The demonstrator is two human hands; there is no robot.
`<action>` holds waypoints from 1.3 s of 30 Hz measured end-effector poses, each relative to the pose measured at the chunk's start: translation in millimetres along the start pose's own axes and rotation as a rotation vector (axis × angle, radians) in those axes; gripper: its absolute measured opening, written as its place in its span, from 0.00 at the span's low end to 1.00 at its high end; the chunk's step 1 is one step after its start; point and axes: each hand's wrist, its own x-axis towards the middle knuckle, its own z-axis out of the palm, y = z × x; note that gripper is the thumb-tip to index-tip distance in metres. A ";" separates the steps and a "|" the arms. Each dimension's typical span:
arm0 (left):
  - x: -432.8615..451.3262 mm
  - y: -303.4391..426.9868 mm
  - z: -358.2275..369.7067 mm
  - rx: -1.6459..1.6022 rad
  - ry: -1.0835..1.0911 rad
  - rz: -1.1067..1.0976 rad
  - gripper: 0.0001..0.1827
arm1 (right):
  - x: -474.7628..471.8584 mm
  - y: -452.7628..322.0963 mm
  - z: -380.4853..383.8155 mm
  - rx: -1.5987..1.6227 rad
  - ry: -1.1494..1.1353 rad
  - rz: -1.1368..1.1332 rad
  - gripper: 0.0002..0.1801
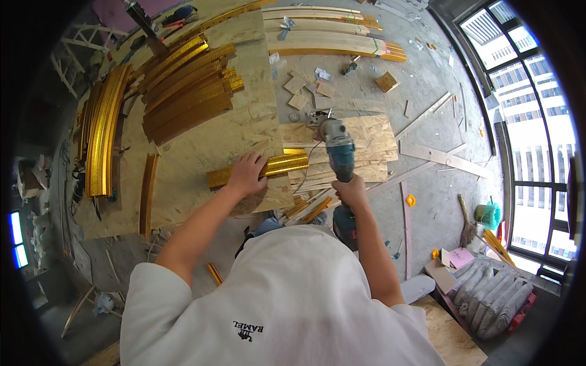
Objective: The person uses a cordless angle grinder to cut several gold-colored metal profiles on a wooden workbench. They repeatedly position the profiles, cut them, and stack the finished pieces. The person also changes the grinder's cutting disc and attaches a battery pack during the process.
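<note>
My left hand (249,174) presses a short length of gold patterned moulding (288,164) down on the plywood work table (183,201), near its right edge. The moulding's right end juts past that edge. In my right hand (351,191) is a teal cordless angle grinder (339,153), gripped by its body, its grey head pointing away from me, beyond the moulding's end. The grinder and the moulding appear apart. A cut-off piece of gold trim (294,151) shows just behind the moulding. My fingers hide part of the moulding.
Stacked gold mouldings (187,98) and a longer bundle (106,132) lie on the table's left half. A curved strip (147,194) rests near its front edge. OSB sheets (366,132), offcuts and wood strips (442,158) litter the floor to the right. Wrapped bundles (329,43) lie farther off.
</note>
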 end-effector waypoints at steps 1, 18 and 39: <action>-2.7 -2.7 -3.8 0.048 -0.025 -0.026 0.32 | -1.3 3.9 -7.8 0.028 0.020 -0.013 0.13; 27.7 -5.0 -35.9 0.022 -0.217 -0.967 0.37 | 0.3 58.7 -42.2 0.188 0.012 -0.081 0.09; 22.4 5.2 -12.2 0.175 -0.131 -0.151 0.31 | -32.2 43.7 -26.6 0.049 -0.090 -0.083 0.14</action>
